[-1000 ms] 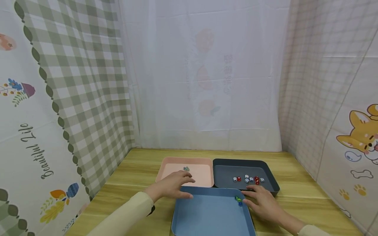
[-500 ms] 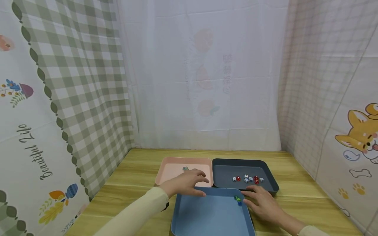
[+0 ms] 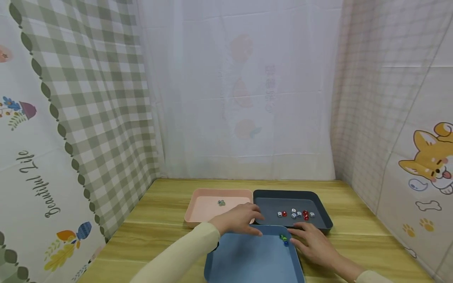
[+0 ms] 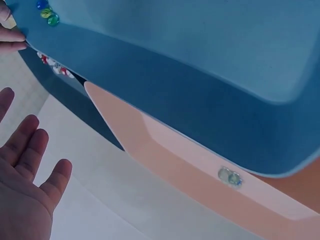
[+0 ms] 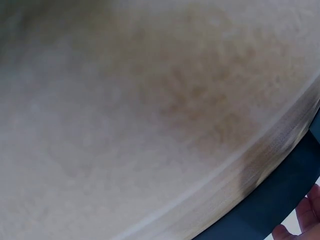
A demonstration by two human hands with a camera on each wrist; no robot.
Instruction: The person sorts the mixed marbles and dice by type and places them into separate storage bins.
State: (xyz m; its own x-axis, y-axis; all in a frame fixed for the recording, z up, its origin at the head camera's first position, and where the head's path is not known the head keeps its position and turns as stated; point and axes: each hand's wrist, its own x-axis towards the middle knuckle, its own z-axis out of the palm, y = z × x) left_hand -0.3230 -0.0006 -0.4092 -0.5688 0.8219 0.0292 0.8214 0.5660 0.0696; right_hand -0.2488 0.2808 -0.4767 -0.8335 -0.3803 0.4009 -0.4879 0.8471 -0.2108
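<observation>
My left hand (image 3: 241,219) hovers over the far rim of the blue tray (image 3: 251,259), fingers spread and holding nothing. The left wrist view shows the same hand (image 4: 30,175) with its fingers apart from the trays. At the blue tray's far right corner, my right hand (image 3: 313,243) has its relaxed fingertips by the rim. Close to those fingertips, inside the blue tray, lie green and blue glass marbles (image 3: 284,239). In the right wrist view a blurred pale surface hides most of the scene.
Behind stands a pink tray (image 3: 201,204) with clear marbles (image 3: 221,203). Beside it is a dark tray (image 3: 272,196) holding several white dice (image 3: 293,215) and red dice (image 3: 306,215). The trays rest on a wood-patterned table (image 3: 159,224), with cloth hanging around it.
My left hand has moved right, from over the pink tray's near edge toward the dark tray's near left corner. The right hand stays by the blue tray's corner.
</observation>
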